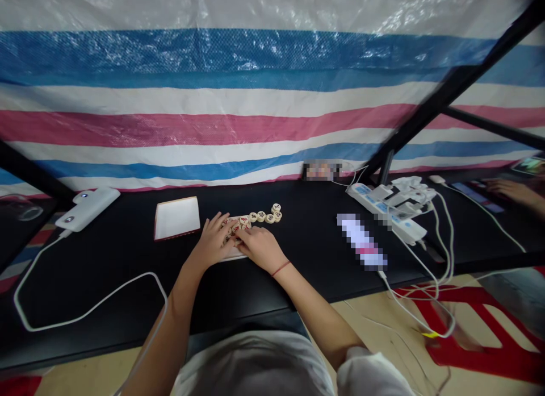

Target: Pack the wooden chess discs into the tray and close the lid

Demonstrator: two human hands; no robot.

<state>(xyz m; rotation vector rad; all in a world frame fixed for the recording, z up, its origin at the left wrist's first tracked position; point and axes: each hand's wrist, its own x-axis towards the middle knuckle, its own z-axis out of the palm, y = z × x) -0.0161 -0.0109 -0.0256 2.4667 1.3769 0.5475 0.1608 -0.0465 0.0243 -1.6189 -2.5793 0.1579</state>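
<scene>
Round Chinese chess pieces (244, 220) with red and black characters lie in a shallow white box (235, 257) at the middle of the black desk. My left hand (214, 240) rests over the box's left side, fingers spread and partly covering the pieces. From the right, my right hand (260, 248) reaches in with bent fingers closed at a chess piece; its fingertips are partly hidden. A short curved row of loose pieces (269, 219) sits on the desk just beyond the box's right side. Left of my hands lies the box lid (177, 219), its white inside facing up.
A white device (87, 208) with a cable is at the far left. On the right are a phone (361, 241), a loaded power strip (387, 211) and several cords. Another person's hand (511, 190) is at far right. Striped sheeting (213, 123) hangs behind the desk.
</scene>
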